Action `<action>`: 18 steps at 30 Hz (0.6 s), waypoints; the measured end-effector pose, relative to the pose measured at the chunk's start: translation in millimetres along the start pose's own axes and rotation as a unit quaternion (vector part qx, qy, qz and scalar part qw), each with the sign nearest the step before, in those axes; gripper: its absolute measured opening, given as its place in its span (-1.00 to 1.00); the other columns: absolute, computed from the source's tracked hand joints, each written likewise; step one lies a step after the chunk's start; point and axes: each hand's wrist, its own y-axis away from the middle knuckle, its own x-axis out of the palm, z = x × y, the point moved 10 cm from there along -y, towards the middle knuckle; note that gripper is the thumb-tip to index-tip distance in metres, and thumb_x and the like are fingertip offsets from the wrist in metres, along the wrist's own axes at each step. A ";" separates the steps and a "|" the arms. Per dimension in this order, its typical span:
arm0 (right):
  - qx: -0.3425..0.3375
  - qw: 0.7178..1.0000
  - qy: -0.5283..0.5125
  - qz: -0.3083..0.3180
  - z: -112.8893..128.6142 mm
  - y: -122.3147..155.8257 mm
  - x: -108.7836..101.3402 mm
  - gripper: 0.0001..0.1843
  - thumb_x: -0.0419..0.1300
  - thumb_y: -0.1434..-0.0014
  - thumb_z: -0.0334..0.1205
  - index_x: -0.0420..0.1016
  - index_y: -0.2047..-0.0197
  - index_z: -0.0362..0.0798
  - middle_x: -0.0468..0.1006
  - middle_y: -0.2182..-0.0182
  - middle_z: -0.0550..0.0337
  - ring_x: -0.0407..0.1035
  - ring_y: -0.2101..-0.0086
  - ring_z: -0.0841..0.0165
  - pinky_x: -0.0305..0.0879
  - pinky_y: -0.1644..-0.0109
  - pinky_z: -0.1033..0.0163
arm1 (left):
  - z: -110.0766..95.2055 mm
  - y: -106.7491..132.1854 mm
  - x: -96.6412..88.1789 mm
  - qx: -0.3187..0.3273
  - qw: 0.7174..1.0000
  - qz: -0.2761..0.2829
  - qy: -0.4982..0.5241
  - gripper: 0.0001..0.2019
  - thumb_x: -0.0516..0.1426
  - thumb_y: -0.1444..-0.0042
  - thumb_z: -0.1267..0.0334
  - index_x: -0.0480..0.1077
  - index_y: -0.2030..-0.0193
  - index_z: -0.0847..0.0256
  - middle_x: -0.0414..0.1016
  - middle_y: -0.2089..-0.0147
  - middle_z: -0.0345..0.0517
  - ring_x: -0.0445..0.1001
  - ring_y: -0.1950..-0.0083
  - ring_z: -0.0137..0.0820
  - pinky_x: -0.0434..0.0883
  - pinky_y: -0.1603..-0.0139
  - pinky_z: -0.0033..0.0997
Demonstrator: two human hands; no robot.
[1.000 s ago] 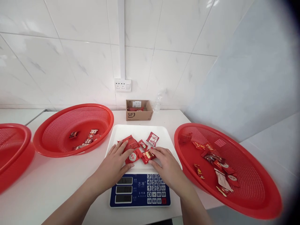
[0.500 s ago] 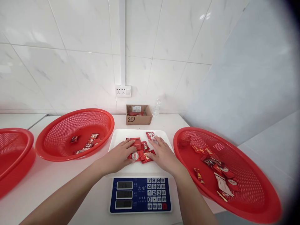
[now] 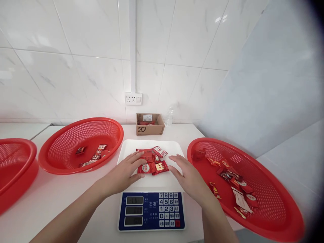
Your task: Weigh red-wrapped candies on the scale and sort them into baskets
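Several red snack packets (image 3: 147, 155) lie bunched on the white pan (image 3: 152, 184) of a digital scale (image 3: 152, 212). One red-and-white packet (image 3: 160, 151) slants at the back right of the bunch, and a red packet with a big yellow character (image 3: 160, 167) lies at its front right. My left hand (image 3: 124, 172) is at the left side of the bunch, fingers spread over its edge; whether they touch the packets is hard to tell. My right hand (image 3: 188, 175) hovers right of the bunch with fingers apart, holding nothing.
Red perforated baskets with some packets stand on the left (image 3: 83, 148) and right (image 3: 243, 189); another basket (image 3: 15, 172) is cut off at far left. Behind the scale are a small cardboard box (image 3: 150, 130) with red packets and a clear plastic bottle (image 3: 169, 115).
My right hand has moved off the packets to the right. The red-and-white packet has shifted left, closer to the others. My left hand has drawn back slightly.
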 end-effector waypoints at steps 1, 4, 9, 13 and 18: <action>0.012 1.000 -0.004 -0.024 -6.1 7.0 -8.0 -0.50 -0.07 -0.26 0.03 0.37 -0.12 -0.05 0.37 -0.15 0.04 0.14 -0.19 0.17 0.11 -0.22 -0.06 | -0.2 4.5 -2.3 -0.004 1.000 -0.010 0.007 -0.65 0.03 -0.22 0.14 0.27 -0.14 0.03 0.13 -0.34 -0.07 0.07 -0.36 -0.18 0.28 -0.22 -0.08; 0.061 0.996 0.000 -0.063 -29.9 31.2 -23.6 -0.51 -0.04 -0.23 0.06 0.40 -0.09 -0.02 0.40 -0.12 0.03 0.24 -0.14 0.16 0.22 -0.16 -0.06 | -0.1 19.7 -9.6 -0.011 0.998 -0.049 0.033 -0.69 0.00 -0.24 0.12 0.31 -0.10 0.01 0.23 -0.29 -0.09 0.22 -0.29 -0.23 0.33 -0.18 -0.15; 0.126 0.990 0.020 -0.064 -68.1 68.2 -26.1 -0.51 -0.03 -0.19 0.09 0.44 -0.03 0.01 0.48 -0.05 0.04 0.33 -0.07 0.14 0.32 -0.09 -0.04 | 15.4 45.7 -18.6 -0.062 0.984 -0.135 0.100 -0.75 -0.04 -0.25 0.12 0.44 0.15 0.06 0.51 0.00 -0.12 0.47 -0.04 -0.32 0.46 0.00 -0.37; 0.139 0.987 0.024 -0.073 -85.8 80.6 -23.0 -0.49 -0.03 -0.16 0.12 0.47 0.00 0.01 0.48 -0.05 0.04 0.33 -0.07 0.12 0.34 -0.08 -0.04 | 24.4 53.7 -16.5 -0.098 0.978 -0.143 0.119 -0.77 -0.02 -0.24 0.12 0.44 0.20 0.07 0.56 0.22 -0.16 0.53 0.20 -0.39 0.49 0.22 -0.49; 0.154 0.985 0.015 -0.075 -95.3 79.2 -21.2 -0.50 -0.02 -0.16 0.13 0.48 0.01 0.03 0.49 -0.03 0.08 0.32 -0.07 0.14 0.31 -0.11 -0.05 | 20.1 49.7 -17.5 -0.102 0.979 -0.132 0.117 -0.76 -0.02 -0.23 0.12 0.44 0.24 0.08 0.53 0.31 -0.17 0.51 0.31 -0.41 0.46 0.33 -0.52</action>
